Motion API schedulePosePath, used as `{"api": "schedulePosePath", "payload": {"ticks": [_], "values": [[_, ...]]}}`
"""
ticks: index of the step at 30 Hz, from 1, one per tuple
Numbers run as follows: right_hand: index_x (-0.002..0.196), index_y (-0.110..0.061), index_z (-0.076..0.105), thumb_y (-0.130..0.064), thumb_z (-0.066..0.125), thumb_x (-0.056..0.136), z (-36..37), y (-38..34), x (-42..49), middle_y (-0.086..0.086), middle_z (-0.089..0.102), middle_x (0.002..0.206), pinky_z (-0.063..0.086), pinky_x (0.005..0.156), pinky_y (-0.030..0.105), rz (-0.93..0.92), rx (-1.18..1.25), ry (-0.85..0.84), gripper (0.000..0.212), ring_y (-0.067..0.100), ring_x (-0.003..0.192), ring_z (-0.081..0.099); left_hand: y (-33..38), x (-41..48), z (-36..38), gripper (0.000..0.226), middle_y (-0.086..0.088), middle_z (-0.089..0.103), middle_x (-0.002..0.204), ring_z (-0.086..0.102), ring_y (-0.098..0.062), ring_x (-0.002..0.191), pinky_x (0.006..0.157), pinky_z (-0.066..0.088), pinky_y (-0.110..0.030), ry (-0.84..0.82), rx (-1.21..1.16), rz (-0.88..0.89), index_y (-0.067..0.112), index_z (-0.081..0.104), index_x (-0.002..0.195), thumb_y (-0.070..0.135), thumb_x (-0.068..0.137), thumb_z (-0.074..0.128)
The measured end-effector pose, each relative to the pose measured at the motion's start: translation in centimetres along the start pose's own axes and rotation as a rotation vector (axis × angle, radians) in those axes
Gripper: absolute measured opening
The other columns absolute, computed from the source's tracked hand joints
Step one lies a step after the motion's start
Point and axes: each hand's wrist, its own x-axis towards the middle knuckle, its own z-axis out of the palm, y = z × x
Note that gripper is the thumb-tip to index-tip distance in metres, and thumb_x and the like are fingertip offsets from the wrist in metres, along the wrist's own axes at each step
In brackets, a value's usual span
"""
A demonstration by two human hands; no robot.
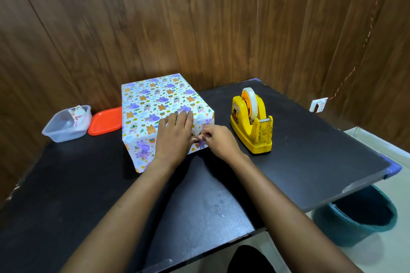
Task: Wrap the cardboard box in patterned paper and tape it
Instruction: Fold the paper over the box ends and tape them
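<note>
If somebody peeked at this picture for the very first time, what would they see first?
Probably the wrapped box, bright with little cartoon animals, in the middle of the black table. Both hands are on it: the left hand presses flat over its near top edge, and the right hand pinches the paper on its near side. Next comes the yellow tape dispenser, standing just to the right of the box.

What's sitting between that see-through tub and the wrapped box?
An orange lid lies flat on the black table, between the clear tub and the wrapped box, close to both; the head view shows it.
</note>
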Motion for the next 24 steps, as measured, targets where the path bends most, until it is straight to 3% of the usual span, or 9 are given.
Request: {"api": "schedulePosePath", "payload": {"ticks": [5,11,14,16,18,21,24], "values": [[0.093,-0.005,0.065,-0.017,0.047,0.094,1.1,-1.4,-0.6,0.013,0.066,0.098,0.044,0.073,0.034,0.087,-0.119,0.121,0.021,0.033,0.093,0.059,-0.1,-0.1,0.0,0.078,-0.007,0.064,0.103,0.06,-0.026,0.083,0.068,0.046,-0.033,0.024,0.018,0.013,0.009,0.064,0.113,0.053,0.052,0.08],[0.099,-0.003,0.064,-0.022,0.053,0.093,1.8,-1.5,-0.5,0.015,0.066,0.102,0.044,0.075,0.033,0.236,-0.044,0.192,0.023,0.034,0.098,0.06,-0.2,-0.1,-0.2,0.071,-0.005,0.064,0.101,0.059,-0.026,0.083,0.067,0.044,-0.032,0.013,0.016,0.019,0.009,0.064,0.112,0.051,0.056,0.075],[0.104,-0.007,0.043,-0.028,0.069,0.084,1.2,-1.0,-0.2,0.014,0.063,0.11,0.042,0.073,0.033,0.331,0.086,0.239,0.039,0.034,0.105,0.059,-0.3,-0.1,-0.3,0.071,-0.007,0.063,0.102,0.058,-0.027,0.083,0.067,0.044,-0.033,0.007,-0.025,0.017,0.008,0.062,0.112,0.046,0.054,0.08],[0.099,-0.012,0.033,-0.034,0.077,0.076,0.7,-0.3,0.0,0.013,0.062,0.109,0.037,0.068,0.031,0.328,0.116,0.233,0.054,0.032,0.1,0.06,-0.6,-0.1,-0.3,0.068,-0.007,0.063,0.101,0.058,-0.028,0.082,0.065,0.044,-0.034,0.014,-0.062,0.024,0.007,0.062,0.112,0.042,0.056,0.081],[0.092,-0.013,0.033,-0.034,0.079,0.073,0.4,0.4,0.3,0.011,0.061,0.103,0.037,0.063,0.033,0.292,0.125,0.196,0.054,0.03,0.088,0.058,-0.6,0.1,-0.4,0.064,-0.008,0.063,0.1,0.058,-0.029,0.081,0.065,0.045,-0.035,0.006,-0.087,0.015,0.007,0.063,0.11,0.042,0.059,0.079],[0.082,-0.011,0.042,-0.034,0.082,0.067,0.2,1.1,0.7,0.009,0.062,0.089,0.048,0.063,0.043,0.238,0.168,0.133,0.049,0.024,0.07,0.054,-0.3,0.2,-0.5,0.058,-0.007,0.063,0.097,0.058,-0.028,0.079,0.063,0.045,-0.035,-0.011,-0.078,0.0,0.008,0.064,0.105,0.042,0.06,0.079],[0.087,-0.007,0.055,-0.024,0.083,0.066,-0.2,1.5,1.2,0.005,0.064,0.077,0.051,0.057,0.037,0.224,0.294,0.05,0.039,0.017,0.056,0.052,-0.4,0.4,-0.5,0.052,-0.006,0.063,0.095,0.058,-0.028,0.077,0.062,0.044,-0.034,-0.011,-0.073,0.016,0.009,0.065,0.1,0.041,0.061,0.078]]}}
